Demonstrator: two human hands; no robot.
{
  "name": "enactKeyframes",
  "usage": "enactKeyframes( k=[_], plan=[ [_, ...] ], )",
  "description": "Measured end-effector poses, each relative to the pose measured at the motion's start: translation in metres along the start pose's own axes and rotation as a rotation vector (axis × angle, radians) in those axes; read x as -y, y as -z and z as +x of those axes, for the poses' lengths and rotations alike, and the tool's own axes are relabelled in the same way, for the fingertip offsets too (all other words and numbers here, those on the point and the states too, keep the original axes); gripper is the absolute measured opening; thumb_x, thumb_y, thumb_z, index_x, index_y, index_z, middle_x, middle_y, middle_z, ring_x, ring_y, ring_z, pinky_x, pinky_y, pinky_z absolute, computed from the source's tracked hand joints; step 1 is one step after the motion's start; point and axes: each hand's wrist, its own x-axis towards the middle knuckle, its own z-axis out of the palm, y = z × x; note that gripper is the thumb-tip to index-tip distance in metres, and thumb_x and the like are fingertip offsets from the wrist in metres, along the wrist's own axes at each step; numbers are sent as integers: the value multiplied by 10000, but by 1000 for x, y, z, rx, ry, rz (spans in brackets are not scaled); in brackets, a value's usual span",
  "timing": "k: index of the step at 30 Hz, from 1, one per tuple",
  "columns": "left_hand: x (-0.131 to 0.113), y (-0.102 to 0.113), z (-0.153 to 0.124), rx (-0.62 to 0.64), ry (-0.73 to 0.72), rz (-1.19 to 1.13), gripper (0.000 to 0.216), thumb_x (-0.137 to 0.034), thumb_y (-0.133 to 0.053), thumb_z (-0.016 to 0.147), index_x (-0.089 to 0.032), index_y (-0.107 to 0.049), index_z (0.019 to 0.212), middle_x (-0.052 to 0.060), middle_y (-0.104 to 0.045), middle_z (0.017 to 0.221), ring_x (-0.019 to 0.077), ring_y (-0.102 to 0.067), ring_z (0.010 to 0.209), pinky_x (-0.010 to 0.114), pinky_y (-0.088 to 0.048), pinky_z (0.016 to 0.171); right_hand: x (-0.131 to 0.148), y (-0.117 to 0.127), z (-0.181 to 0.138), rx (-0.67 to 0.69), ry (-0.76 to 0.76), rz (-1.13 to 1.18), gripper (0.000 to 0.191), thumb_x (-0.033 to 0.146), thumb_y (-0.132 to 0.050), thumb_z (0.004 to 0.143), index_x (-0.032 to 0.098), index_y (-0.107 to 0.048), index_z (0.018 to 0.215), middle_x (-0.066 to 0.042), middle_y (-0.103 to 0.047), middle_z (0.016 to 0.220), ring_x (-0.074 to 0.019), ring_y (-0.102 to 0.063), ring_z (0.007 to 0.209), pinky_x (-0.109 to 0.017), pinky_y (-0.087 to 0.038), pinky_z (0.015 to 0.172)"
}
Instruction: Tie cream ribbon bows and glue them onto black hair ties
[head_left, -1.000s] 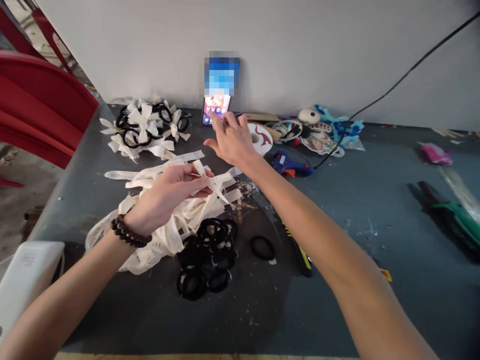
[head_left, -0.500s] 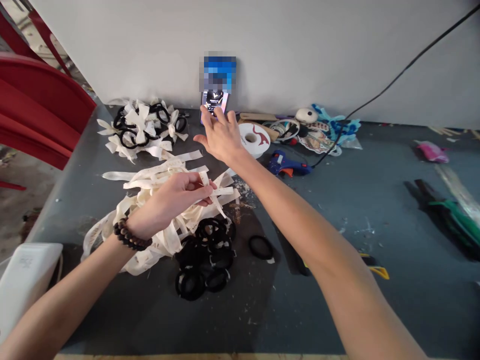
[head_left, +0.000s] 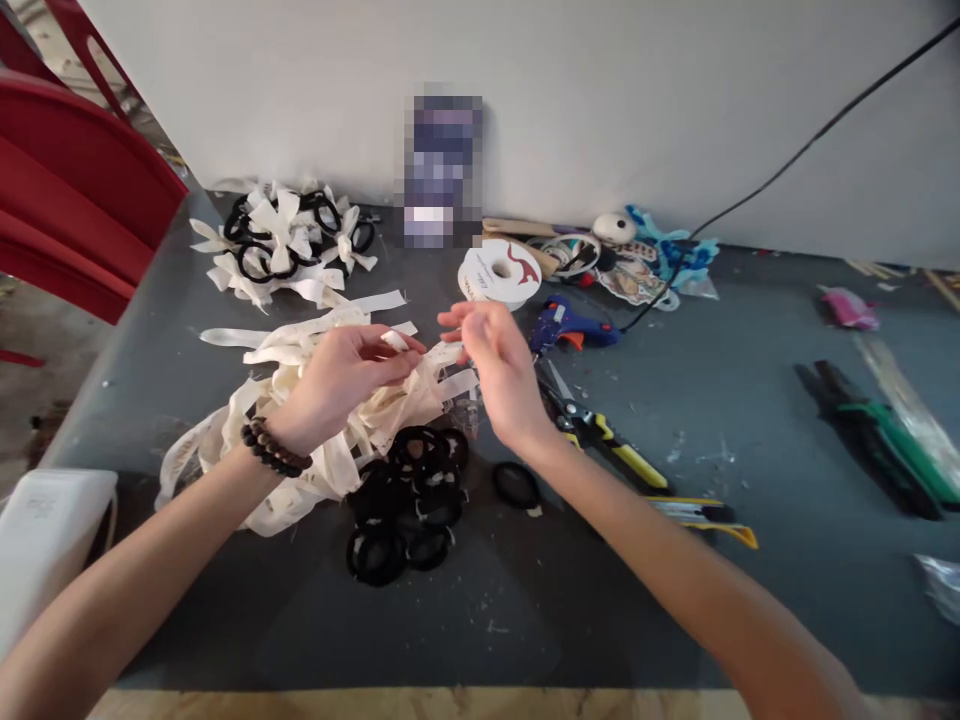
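My left hand (head_left: 349, 375), with a beaded bracelet (head_left: 274, 448) at the wrist, pinches a piece of cream ribbon (head_left: 394, 341) between thumb and fingers. Just right of it, my right hand (head_left: 501, 372) hangs with thumb and fingers apart, and I see nothing held in it. Under the left hand spreads a heap of cream ribbon strips (head_left: 259, 505) with faint print. Black hair ties (head_left: 379, 555) lie in a cluster in front of the heap. A single black hair tie (head_left: 516, 486) rests to their right, below my right hand.
Finished ribbon bows on black ties (head_left: 281, 240) are piled at back left. A phone (head_left: 442, 170) with a blurred screen leans on the wall. Beyond my right hand are a ribbon spool (head_left: 517, 272), a blue glue gun (head_left: 574, 325), scissors (head_left: 622, 450) and a yellow cutter (head_left: 739, 530).
My right hand has drawn back from the phone towards my left hand. The phone screen looks different. My left hand still holds ribbon, turned slightly, and the scissors are uncovered.
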Motion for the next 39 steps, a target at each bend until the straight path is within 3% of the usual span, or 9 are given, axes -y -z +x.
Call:
enactKeyframes(
  k=[1,4,9,14,20,24,28,32,39],
  plan=[
    [0,-1,0,1,-7,-5,176,-286,-811,812,-134,-789,898,60,-756,871,134,-667,767,273,-542,739,0,-1,-11,24,-36,47,450,663,-645,941,268,-641,1156,-73,-754,1196,-224,-709,1071,-357,-549,847],
    [1,-3,-1,17,-10,-9,222,-303,-842,787,-140,-768,917,36,-738,798,130,-656,745,252,-514,694,-1,-7,-30,43,-130,144,384,525,-778,882,265,-656,1136,-33,-761,1012,-195,-722,885,-337,-564,768],
    [3,-5,-3,70,30,12,280,-349,-877,749,-130,-707,792,15,-689,713,101,-590,656,217,-400,574,-6,-13,-34,-1,-66,49,231,427,-788,876,226,-707,956,-17,-746,895,-160,-689,754,-301,-543,690],
    [5,-4,-2,58,44,-25,274,-370,-845,791,-117,-738,782,27,-688,751,111,-613,704,244,-468,663,-11,-10,-35,-25,-72,34,251,404,-789,880,233,-675,1025,-9,-755,869,-165,-700,733,-309,-543,683],
    [8,-3,0,21,19,29,153,-268,-795,829,-127,-789,889,21,-703,745,91,-567,649,228,-419,606,-13,-10,-35,-68,-54,75,266,356,-795,878,242,-639,1061,8,-731,846,-150,-678,705,-290,-521,641],
    [7,-3,0,39,8,64,226,-240,-798,823,-145,-764,1024,20,-710,725,108,-598,637,223,-420,576,-11,-12,-35,-70,-70,124,284,356,-778,886,252,-613,1092,15,-710,833,-148,-662,692,-286,-513,617],
    [-1,-1,-3,58,-25,79,233,-248,-817,807,-147,-729,998,36,-722,756,135,-653,699,241,-468,624,-12,-12,-33,-67,-89,147,306,364,-796,861,254,-616,1082,26,-690,809,-140,-633,682,-291,-505,638],
    [-8,-1,-5,24,-27,151,205,-212,-784,812,-173,-707,998,-19,-632,638,113,-571,601,237,-401,561,-15,-13,-31,-37,-127,211,342,388,-818,841,258,-626,1093,37,-680,798,-137,-625,695,-285,-499,639],
    [-7,-9,-1,-89,70,-19,84,-163,-646,890,-150,-683,965,35,-701,795,137,-678,785,267,-532,776,-14,-13,-34,-95,-49,167,335,389,-813,864,257,-602,1089,21,-705,848,-132,-646,690,-283,-509,630]
  ],
)
